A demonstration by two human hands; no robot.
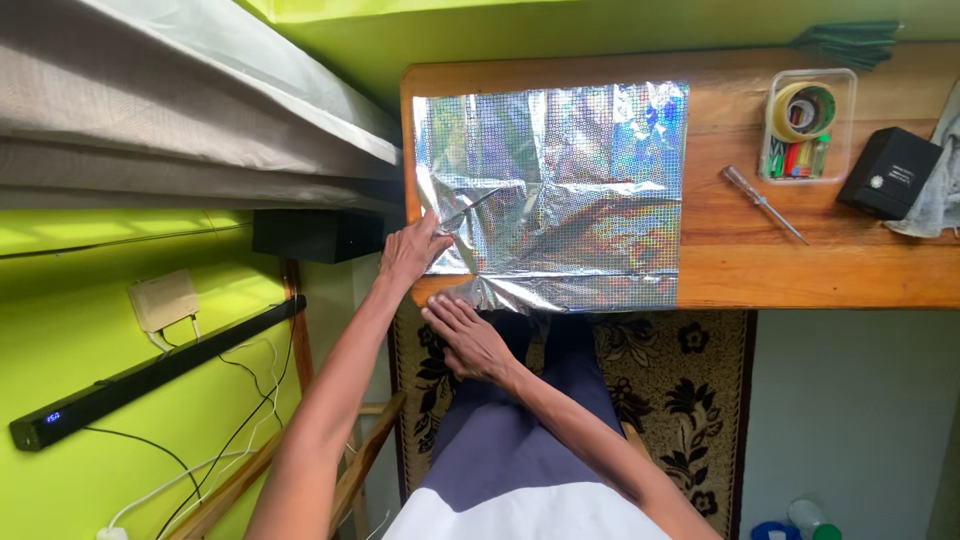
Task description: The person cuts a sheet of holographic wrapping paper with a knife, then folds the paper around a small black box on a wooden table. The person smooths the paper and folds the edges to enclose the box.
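Note:
A large sheet of shiny holographic foil (580,180) lies spread on a wooden table (800,265), its near-left corner creased. My left hand (410,250) is at the sheet's left edge, closed around what looks like a pair of metal scissors (468,211) whose blades point into the foil. My right hand (465,335) rests just below it with fingers flat and spread, the fingertips on the foil's near edge where it hangs over the table's front.
On the table's right part are a clear plastic box (808,125) with a tape roll and pens, a screwdriver (765,203), a small black box (888,172) and a grey cloth (940,195). A patterned rug (660,400) lies below; a black bar-shaped device (150,375) and cables are on the left.

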